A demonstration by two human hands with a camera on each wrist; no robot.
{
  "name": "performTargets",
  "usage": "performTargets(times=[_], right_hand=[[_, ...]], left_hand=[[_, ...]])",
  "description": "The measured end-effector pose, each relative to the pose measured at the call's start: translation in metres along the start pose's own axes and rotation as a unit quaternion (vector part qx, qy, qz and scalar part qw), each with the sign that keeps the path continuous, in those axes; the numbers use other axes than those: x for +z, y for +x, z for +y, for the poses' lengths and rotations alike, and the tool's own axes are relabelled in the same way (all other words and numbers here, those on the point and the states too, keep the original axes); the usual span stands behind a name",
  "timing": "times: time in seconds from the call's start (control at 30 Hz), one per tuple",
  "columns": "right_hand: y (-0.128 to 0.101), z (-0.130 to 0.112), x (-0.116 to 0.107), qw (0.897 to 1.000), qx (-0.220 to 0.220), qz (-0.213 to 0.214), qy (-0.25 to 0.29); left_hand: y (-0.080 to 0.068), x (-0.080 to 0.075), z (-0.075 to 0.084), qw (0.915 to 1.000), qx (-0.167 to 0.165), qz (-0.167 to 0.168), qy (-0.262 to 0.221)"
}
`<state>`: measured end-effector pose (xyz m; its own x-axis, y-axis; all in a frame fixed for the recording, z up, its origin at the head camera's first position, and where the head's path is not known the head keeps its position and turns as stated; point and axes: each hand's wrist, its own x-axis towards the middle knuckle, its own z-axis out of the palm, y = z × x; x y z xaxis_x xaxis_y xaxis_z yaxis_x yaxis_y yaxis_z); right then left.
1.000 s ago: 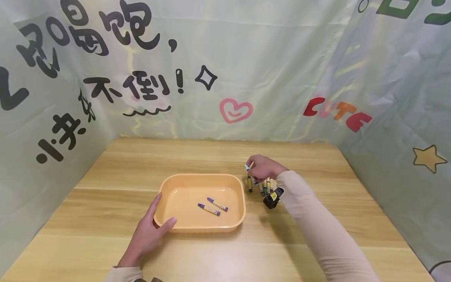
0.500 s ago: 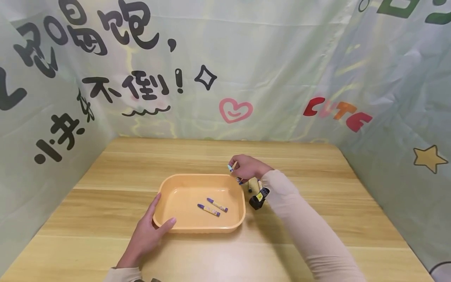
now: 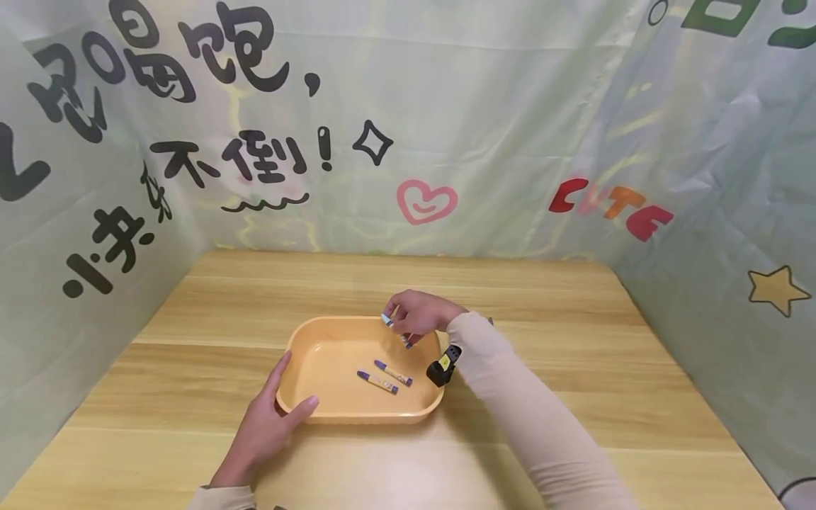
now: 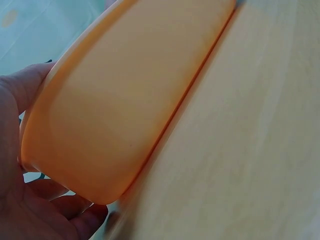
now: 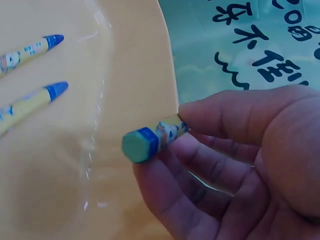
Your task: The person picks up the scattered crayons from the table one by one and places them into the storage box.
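Note:
The orange plastic tray (image 3: 331,404) rests on the table, its left end gripped by my left hand (image 3: 264,425), thumb over the rim. In the left wrist view, the fingers (image 4: 60,205) curl round the corner of the tray. Over the tray's back right corner, my right hand (image 3: 421,312) pinches a light-blue-tipped crayon (image 5: 170,131) between thumb and fingers, its blue-banded end pointing down into the tray. Two purple-blue crayons with yellow wrappers, one crayon (image 3: 377,382) nearer and the other crayon (image 3: 393,372) just behind it, lie on the tray floor.
The wooden table (image 3: 542,297) runs back to printed cloth walls (image 3: 497,127) on three sides. A black wrist camera (image 3: 443,365) on the right wrist overlaps the tray's right rim. Behind the right sleeve (image 3: 516,397), a small dark tip (image 3: 490,321) peeks out.
My right hand has carried the light-blue-tipped crayon leftward from the crayons beside the tray to above the tray's back right corner. The left hand and the two crayons in the tray stay put.

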<state>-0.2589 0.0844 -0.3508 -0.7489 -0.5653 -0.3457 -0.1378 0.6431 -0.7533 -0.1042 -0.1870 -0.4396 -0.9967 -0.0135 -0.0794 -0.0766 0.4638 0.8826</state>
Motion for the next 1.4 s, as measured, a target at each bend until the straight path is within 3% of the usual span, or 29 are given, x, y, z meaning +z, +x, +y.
performTargets(times=[0.63, 1.23, 1.4], right_hand=[[0.016, -0.007, 0.029, 0.996, -0.005, -0.086, -0.024], [0.026, -0.002, 0.056, 0.996, 0.007, -0.091, -0.009], [0.024, -0.004, 0.051, 0.997, 0.004, -0.073, -0.04]], left_hand=[[0.0, 0.0, 0.001, 0.9999, 0.008, 0.004, 0.01], [-0.003, 0.001, -0.002, 0.9999, 0.009, 0.001, 0.01], [-0.001, 0.001, 0.0, 0.9999, 0.009, -0.001, 0.008]])
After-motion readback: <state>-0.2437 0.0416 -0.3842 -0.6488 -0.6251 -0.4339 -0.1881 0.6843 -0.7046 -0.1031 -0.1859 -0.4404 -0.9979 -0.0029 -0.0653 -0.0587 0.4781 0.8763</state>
